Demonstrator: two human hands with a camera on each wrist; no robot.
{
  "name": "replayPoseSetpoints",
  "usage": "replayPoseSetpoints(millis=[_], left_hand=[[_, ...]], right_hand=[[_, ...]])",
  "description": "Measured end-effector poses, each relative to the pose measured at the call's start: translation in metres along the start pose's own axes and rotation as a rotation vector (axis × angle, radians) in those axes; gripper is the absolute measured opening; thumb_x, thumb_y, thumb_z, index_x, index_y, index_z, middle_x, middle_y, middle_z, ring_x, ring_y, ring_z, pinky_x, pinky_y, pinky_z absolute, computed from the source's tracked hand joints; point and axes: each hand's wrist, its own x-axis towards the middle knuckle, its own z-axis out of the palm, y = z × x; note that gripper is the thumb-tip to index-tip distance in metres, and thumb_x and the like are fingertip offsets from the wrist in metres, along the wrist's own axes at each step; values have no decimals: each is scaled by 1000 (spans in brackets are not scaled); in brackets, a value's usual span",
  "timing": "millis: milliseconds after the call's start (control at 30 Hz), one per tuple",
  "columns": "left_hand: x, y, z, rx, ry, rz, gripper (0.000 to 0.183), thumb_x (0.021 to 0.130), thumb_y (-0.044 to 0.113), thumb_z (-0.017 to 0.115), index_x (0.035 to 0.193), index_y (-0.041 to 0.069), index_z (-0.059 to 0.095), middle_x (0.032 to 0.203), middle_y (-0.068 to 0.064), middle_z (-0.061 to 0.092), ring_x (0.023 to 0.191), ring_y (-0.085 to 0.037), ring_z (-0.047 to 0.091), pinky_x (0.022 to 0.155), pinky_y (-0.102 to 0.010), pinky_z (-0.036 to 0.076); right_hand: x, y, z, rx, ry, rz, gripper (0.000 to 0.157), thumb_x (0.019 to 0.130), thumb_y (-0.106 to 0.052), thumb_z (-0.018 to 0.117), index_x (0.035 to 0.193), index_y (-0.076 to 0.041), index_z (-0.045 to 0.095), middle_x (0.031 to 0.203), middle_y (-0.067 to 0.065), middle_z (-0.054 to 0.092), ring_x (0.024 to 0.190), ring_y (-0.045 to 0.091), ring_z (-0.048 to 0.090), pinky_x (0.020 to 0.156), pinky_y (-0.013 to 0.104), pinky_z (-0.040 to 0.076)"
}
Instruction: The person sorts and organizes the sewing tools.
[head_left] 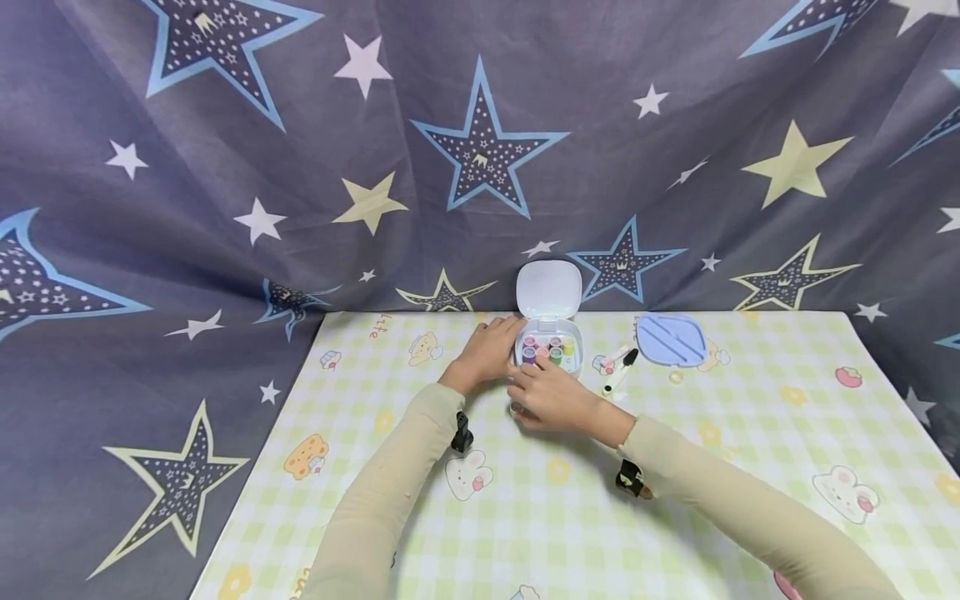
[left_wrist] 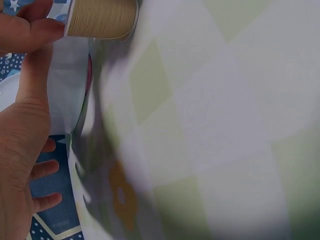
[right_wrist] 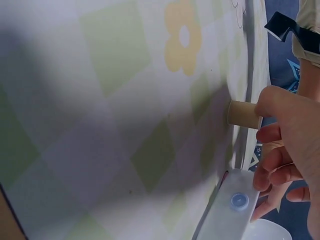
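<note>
A small white box [head_left: 576,363] stands at the back of the table, its lid [head_left: 549,289] raised. Several thread spools [head_left: 556,356] in pink, purple, green and yellow sit inside it. My left hand [head_left: 489,352] rests against the box's left side, its thumb straight along the box wall in the left wrist view. At the front of the box, my right hand [head_left: 553,398] pinches a tan spool of thread [right_wrist: 244,114] by one end, low over the tablecloth. In the left wrist view that spool [left_wrist: 102,19] appears close up at the top.
A light blue plastic tray [head_left: 671,339] with slots lies right of the box. Between them is a slim white tool with a black tip [head_left: 621,372]. A star-patterned curtain [head_left: 480,167] hangs directly behind the checked tablecloth [head_left: 525,533].
</note>
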Motion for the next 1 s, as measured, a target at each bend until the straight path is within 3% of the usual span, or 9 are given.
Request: replayPoseSetpoints(millis=[333, 767, 1000], left_hand=[[-1, -1, 0, -4, 25, 15, 104, 81, 55, 81, 160, 9, 31, 159, -12, 43, 143, -30, 45, 110, -52, 45], [-1, 2, 0, -38, -1, 2, 105, 81, 51, 82, 161, 11, 28, 162, -11, 39, 144, -30, 43, 113, -53, 42], [0, 0, 2, -21, 10, 3, 105, 81, 57, 80, 161, 12, 28, 161, -10, 40, 144, -29, 43, 112, -53, 43]], right_hand=[[3, -1, -1, 21, -50, 18, 26, 88, -40, 72, 93, -15, 67, 115, 8, 72, 99, 23, 62, 84, 39, 45], [1, -4, -1, 19, -48, 9, 26, 88, -39, 72, 93, -14, 66, 113, 8, 72, 101, 24, 62, 85, 39, 46], [1, -2, -5, 40, -67, 20, 25, 88, -37, 72, 93, -14, 65, 118, 10, 72, 107, 24, 63, 88, 40, 46]])
